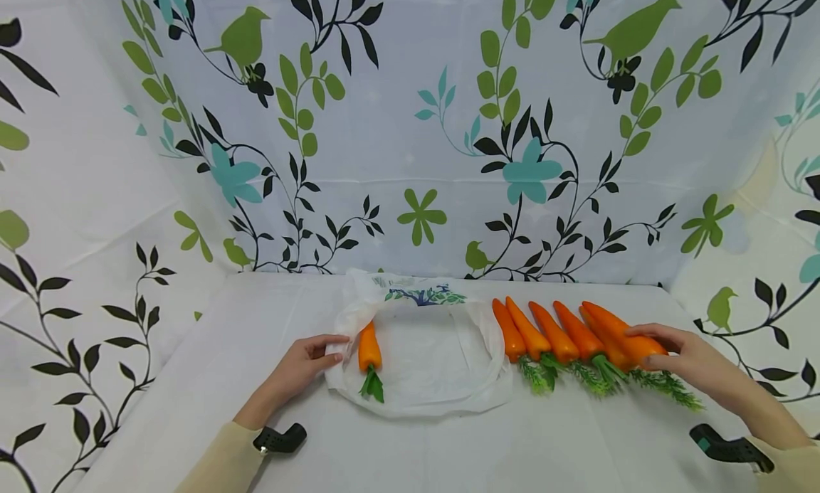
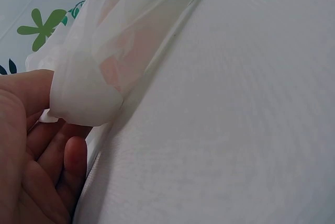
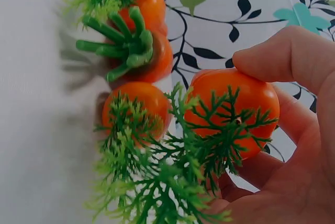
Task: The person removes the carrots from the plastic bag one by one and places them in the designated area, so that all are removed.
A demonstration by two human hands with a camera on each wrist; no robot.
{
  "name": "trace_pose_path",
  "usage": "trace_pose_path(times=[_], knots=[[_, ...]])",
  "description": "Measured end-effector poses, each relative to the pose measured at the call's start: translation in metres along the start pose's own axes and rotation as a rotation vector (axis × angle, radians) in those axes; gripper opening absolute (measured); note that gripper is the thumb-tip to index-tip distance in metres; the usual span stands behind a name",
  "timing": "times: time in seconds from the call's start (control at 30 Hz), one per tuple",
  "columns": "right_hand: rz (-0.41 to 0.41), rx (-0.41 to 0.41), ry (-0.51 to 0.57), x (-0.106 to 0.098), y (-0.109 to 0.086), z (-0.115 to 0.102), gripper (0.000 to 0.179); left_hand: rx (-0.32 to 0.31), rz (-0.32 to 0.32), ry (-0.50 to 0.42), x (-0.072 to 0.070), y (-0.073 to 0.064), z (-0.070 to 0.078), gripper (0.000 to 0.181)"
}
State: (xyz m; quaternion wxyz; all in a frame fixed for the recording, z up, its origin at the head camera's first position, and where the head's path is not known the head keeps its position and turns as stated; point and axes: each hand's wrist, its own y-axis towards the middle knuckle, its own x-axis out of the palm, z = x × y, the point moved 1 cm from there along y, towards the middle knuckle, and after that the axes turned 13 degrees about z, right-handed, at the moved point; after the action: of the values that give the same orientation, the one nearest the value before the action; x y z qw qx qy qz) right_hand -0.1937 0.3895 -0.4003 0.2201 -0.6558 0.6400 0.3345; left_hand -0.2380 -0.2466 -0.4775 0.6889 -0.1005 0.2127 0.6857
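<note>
A white, thin plastic bag (image 1: 435,404) lies on the table with its mouth spread wide. My left hand (image 1: 306,368) pinches the bag's left rim between thumb and fingers; the left wrist view shows the thin film (image 2: 86,90) over the fingers. Inside the bag, near that rim, lies one toy carrot (image 1: 369,347) with green leaves. On the right, my right hand (image 1: 673,351) grips another carrot (image 3: 235,109) by its thick end, thumb on one side and fingers on the other. In the right wrist view it is raised beside a neighbouring carrot (image 3: 137,110).
Right of the bag several more carrots (image 1: 554,333) lie in a row, tips pointing away, leafy tops toward me. A white cloth (image 1: 544,443) covers the table. Behind it hangs a curtain (image 1: 397,123) printed with leaves and birds.
</note>
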Motion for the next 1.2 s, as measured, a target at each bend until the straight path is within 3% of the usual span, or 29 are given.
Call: trace_pose_path(times=[0.53, 1.2], knots=[[0.035, 0.094, -0.037, -0.014, 0.0, 0.034, 0.045, 0.023, 0.006, 0.027, 0.0, 0.001, -0.003, 0.034], [0.016, 0.158, -0.007, -0.008, -0.002, 0.062, 0.049, 0.016, -0.006, -0.012, 0.0, 0.002, -0.005, 0.034]])
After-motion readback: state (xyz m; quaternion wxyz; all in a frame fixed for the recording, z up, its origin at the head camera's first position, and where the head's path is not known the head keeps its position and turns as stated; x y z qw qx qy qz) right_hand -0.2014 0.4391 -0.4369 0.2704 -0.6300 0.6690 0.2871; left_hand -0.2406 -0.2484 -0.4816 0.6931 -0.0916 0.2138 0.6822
